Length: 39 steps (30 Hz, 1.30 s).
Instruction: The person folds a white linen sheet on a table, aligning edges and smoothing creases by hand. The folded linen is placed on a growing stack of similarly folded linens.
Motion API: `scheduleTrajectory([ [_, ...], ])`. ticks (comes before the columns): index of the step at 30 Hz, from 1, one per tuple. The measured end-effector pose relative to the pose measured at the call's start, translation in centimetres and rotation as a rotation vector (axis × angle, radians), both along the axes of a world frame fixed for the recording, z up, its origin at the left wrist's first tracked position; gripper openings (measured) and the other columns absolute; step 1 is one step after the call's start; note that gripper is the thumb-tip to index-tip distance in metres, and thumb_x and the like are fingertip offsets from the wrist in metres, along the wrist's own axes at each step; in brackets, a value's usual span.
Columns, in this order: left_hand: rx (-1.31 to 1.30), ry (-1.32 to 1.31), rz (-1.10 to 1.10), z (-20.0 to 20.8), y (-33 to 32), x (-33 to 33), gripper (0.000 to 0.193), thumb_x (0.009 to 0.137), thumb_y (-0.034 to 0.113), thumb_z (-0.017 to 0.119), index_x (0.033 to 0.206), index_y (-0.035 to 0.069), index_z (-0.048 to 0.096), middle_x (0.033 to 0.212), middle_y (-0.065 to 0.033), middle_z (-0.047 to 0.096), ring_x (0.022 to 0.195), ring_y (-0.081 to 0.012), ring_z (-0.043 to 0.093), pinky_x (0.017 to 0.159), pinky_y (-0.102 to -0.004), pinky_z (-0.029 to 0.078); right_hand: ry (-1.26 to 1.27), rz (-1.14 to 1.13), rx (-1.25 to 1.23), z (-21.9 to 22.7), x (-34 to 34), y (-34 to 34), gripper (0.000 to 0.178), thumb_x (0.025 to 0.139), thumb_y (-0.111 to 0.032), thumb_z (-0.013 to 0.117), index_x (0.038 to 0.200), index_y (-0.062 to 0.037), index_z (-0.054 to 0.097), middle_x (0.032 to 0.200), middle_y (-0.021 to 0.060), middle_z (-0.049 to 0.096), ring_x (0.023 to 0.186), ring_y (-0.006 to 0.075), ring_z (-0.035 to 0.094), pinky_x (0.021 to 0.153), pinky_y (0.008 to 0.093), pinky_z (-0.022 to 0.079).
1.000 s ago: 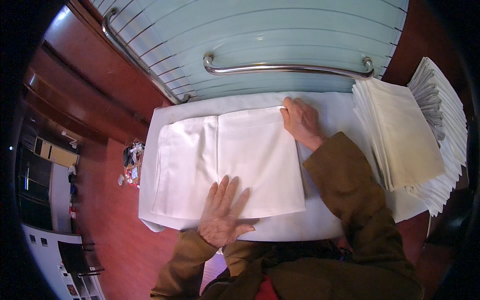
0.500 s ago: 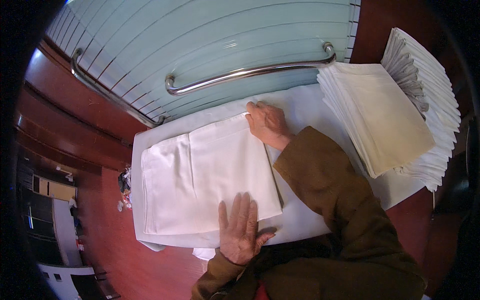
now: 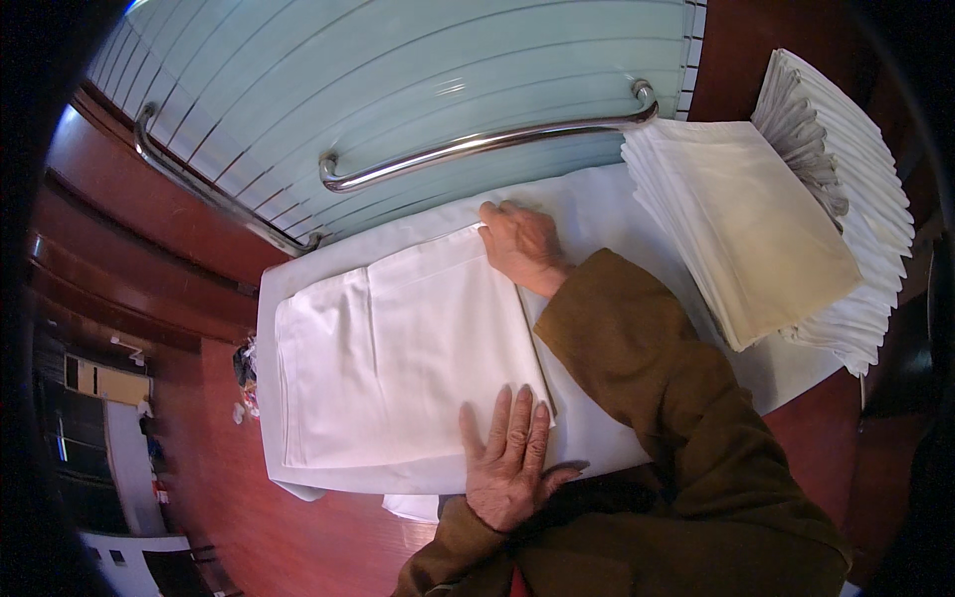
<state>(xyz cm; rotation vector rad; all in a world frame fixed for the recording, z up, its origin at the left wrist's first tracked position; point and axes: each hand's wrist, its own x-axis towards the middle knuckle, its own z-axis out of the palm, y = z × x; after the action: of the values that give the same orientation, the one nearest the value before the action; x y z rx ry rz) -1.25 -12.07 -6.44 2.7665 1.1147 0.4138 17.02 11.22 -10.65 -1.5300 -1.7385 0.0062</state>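
A folded white cloth (image 3: 418, 348) lies spread on a table (image 3: 597, 438) covered in white, with a crease running down from its far edge. My left hand (image 3: 505, 448) rests flat on the cloth's near right corner, fingers stretched out and thumb to the right. At the far right corner my right hand (image 3: 521, 244) has its fingers curled closed on the cloth's edge, pinching it. The tips of those fingers are partly hidden behind the hand.
A stack of folded cream cloths (image 3: 746, 229) stands on the table's right, beside a pile of white cloths (image 3: 856, 199) and a grey bunched cloth (image 3: 804, 139). Behind the table runs a metal handle bar (image 3: 487, 149) on a glass door (image 3: 428, 60). The floor (image 3: 239, 497) is red.
My left hand has slid to the right along the cloth's near edge. My right hand keeps its grip at the far corner, and the crease in the cloth looks smoother.
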Motion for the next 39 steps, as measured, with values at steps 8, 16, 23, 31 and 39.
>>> scheduleTrajectory([
  [8,-0.024,-0.017,-0.004,-0.1,0.1,0.1,0.088,0.082,0.054,0.071,0.143,-0.004,0.047,0.154,-0.0255,0.041,0.147,-0.0406,0.034,0.119,-0.0675,0.01,-0.048,0.024,-0.121,1.0,0.3,-0.4,0.018,0.091,-0.017,0.062,0.1,-0.0011,0.064,0.089,0.0198,0.068,0.086,0.0377,0.069,0.074,0.0496,0.055],
  [16,-0.067,-0.201,0.057,0.5,0.6,0.5,0.07,0.083,0.039,0.076,0.134,-0.004,0.056,0.146,-0.0241,0.051,0.141,-0.04,0.045,0.118,-0.0616,0.023,-0.022,0.005,-0.166,1.1,0.3,-0.3,0.021,0.093,-0.022,0.063,0.097,-0.0014,0.062,0.088,0.0187,0.068,0.082,0.0378,0.068,0.073,0.0499,0.054],
  [23,0.057,-0.304,0.084,0.1,1.6,1.5,0.033,0.08,0.005,0.075,0.111,-0.004,0.066,0.124,-0.0206,0.064,0.118,-0.0402,0.061,0.102,-0.0543,0.045,0.057,0.035,0.021,0.0,0.4,0.1,0.021,0.09,-0.021,0.064,0.083,-0.0037,0.056,0.072,0.0175,0.063,0.069,0.0396,0.063,0.063,0.0506,0.049],
  [31,-0.135,-0.595,0.166,0.0,1.7,1.2,0.004,0.094,0.001,0.062,0.097,0.0,0.063,0.108,-0.0182,0.071,0.114,-0.0366,0.066,0.111,-0.0515,0.041,0.071,0.079,-0.031,-0.2,0.6,0.2,0.022,0.089,-0.022,0.063,0.091,-0.0006,0.06,0.079,0.0206,0.065,0.072,0.0399,0.065,0.066,0.0514,0.051],
  [39,-0.06,-0.481,0.136,-0.1,2.1,2.1,0.012,0.087,-0.003,0.066,0.098,0.0,0.07,0.109,-0.0157,0.068,0.109,-0.034,0.064,0.095,-0.0431,0.048,0.054,0.076,-0.07,0.0,0.5,0.2,0.023,0.088,-0.019,0.06,0.098,0.0016,0.063,0.083,0.0226,0.066,0.076,0.0402,0.067,0.068,0.0512,0.053],
])
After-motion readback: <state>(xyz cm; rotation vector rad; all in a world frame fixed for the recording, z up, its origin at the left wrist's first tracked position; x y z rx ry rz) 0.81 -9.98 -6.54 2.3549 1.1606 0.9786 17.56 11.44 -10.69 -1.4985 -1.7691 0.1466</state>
